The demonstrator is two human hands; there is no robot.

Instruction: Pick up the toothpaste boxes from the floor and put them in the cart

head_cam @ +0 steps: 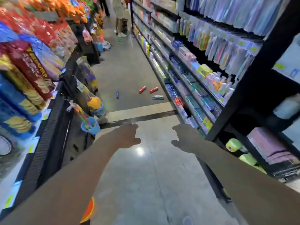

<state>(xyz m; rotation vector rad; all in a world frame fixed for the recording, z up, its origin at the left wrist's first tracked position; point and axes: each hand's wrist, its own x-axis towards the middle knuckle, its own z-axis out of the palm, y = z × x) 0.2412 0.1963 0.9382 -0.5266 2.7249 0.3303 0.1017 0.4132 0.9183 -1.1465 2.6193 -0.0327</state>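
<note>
We are reaching both arms down the aisle, left hand and right hand loosely open, each grip holding nothing, two red toothpaste boxes, a blue one and a green one lying on the floor ahead.

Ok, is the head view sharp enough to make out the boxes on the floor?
Head view: shelves at the edges are motion-smeared and bowed by the wide lens; a ceiling-light glare spot sits between the hands; the toothpaste boxes mid-aisle are small but distinct, print unreadable.
</note>
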